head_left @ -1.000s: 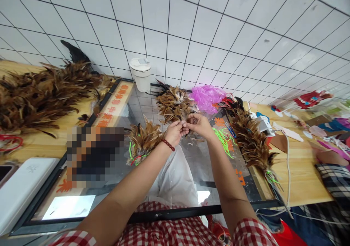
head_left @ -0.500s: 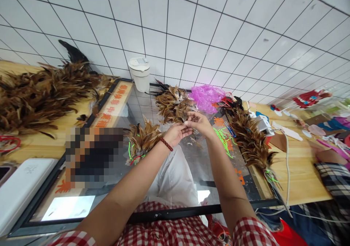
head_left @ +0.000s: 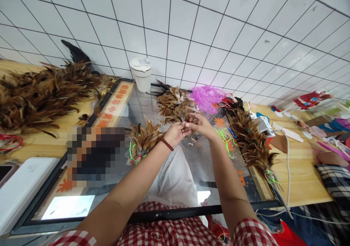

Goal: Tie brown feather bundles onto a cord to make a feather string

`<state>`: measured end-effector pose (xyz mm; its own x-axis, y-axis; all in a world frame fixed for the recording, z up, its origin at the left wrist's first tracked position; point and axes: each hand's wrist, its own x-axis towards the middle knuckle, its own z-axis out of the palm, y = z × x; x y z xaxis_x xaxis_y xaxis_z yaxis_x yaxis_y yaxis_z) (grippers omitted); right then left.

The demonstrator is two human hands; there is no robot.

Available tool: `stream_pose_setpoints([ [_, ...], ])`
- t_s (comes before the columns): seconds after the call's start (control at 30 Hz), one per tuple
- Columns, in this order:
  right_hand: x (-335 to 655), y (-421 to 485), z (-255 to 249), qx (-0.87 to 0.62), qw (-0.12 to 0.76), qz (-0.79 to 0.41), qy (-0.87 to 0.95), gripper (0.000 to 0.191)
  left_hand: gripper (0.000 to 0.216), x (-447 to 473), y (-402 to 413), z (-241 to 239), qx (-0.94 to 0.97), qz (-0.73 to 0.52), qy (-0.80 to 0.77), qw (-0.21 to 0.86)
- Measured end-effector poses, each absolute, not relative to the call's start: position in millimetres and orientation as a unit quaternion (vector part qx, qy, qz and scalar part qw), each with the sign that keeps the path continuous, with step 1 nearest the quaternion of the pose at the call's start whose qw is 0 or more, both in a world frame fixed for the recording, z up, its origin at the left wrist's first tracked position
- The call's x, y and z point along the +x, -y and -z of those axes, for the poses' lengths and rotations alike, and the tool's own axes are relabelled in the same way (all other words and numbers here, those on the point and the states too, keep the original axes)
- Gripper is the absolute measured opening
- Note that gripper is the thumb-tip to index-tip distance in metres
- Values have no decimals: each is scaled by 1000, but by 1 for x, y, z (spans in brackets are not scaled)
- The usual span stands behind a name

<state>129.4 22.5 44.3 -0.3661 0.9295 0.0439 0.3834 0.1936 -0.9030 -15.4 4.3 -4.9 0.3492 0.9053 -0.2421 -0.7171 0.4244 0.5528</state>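
Note:
My left hand (head_left: 177,133), with a dark red bead bracelet at the wrist, meets my right hand (head_left: 201,125) over the glass tabletop. Both hands are closed in a pinch, fingertips touching; whatever lies between them is too small to make out. Just beyond them is a heap of loose brown feathers (head_left: 173,102). Beside my left wrist lies a bunch of brown feathers (head_left: 144,134) with green and red cords at its base. To the right of my right forearm are bright green strings (head_left: 225,140).
A white lidded cup (head_left: 141,76) stands by the tiled wall, and a pink plastic bag (head_left: 208,98) lies behind my hands. Brown feathers pile up on the left (head_left: 43,96). A long feather bundle (head_left: 250,140) is on the right, near a white cable (head_left: 288,165). A person's plaid sleeve (head_left: 335,182) shows far right.
My hands stay together in nearly the same place, with the right fingers shifting slightly. The whole view has moved a little; the objects on the table look unchanged.

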Motion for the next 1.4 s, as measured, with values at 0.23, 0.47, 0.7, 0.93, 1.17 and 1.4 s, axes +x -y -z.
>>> stream_pose_setpoints([
  [0.23,151,-23,-36,-354,273,-697,562,34,18,-21,1,6,280,-325,-189,883],
  [0.47,144,-27,-38,-405,331,-670,527,33,20,-19,2,1,297,-340,-217,866],
  [0.7,136,-26,-41,-441,306,-563,629,34,14,-16,2,3,269,-357,-249,859],
  [0.93,128,-19,-50,-416,282,-281,818,87,4,-11,-4,3,128,-475,-261,830],
  [1.17,121,-16,-52,-421,244,-139,862,77,6,-11,-3,5,129,-470,-260,834],
  [1.4,133,-16,-60,-421,228,-175,860,66,4,-9,-1,-2,116,-498,-278,813],
])
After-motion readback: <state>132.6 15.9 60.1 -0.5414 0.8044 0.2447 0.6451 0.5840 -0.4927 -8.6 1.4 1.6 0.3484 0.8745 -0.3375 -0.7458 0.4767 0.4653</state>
